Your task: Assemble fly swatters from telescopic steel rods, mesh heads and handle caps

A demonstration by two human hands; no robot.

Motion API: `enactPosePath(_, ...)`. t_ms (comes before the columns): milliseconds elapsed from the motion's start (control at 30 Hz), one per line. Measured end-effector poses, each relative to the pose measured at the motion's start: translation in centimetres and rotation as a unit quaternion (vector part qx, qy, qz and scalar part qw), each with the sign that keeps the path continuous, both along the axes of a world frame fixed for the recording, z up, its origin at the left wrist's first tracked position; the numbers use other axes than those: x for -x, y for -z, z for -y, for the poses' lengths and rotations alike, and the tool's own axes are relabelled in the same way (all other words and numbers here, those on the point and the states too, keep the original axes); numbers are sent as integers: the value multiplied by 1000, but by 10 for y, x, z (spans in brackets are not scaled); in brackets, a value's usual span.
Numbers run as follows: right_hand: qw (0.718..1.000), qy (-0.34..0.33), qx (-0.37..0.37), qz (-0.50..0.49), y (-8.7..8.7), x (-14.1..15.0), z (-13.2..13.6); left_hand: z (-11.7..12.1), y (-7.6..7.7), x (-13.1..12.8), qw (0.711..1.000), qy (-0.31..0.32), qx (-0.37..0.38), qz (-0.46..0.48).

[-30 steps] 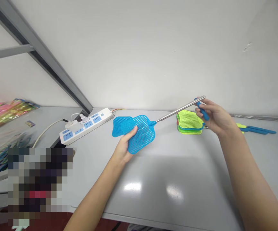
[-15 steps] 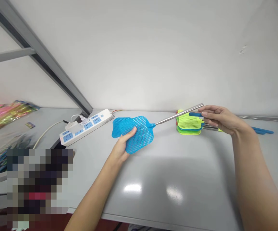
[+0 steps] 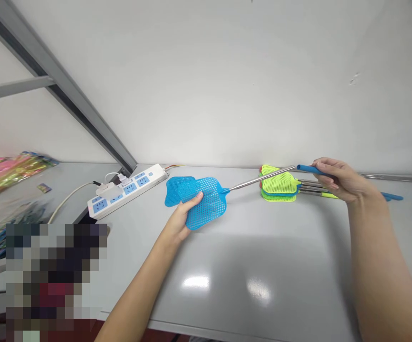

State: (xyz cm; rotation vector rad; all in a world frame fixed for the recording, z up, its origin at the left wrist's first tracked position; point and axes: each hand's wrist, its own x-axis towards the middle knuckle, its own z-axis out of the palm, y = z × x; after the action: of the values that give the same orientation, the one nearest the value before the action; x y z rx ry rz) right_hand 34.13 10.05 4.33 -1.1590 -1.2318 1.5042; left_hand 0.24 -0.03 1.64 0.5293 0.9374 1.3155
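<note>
Blue handle [image 3: 308,169] partly behind fingers [image 3: 329,168]

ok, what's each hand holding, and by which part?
Left hand: upper blue swatter, by the mesh head. Right hand: blue tube, pinched near the end facing the swatter's rod.

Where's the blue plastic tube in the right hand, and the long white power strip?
Blue plastic tube [image 3: 308,169], head view: its uncovered front stretch.
Long white power strip [image 3: 129,189], head view: midway along its top face.
</note>
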Motion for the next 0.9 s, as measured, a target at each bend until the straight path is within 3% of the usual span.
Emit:
enactPosePath(367,1000,-15,-20,-16,0,-3,0,1,1,-2,1000,29,-3,-1)
enactPosePath(900,1000,-1,8,26,-1,-11,1,2,1,-2,999,30,5,-13)
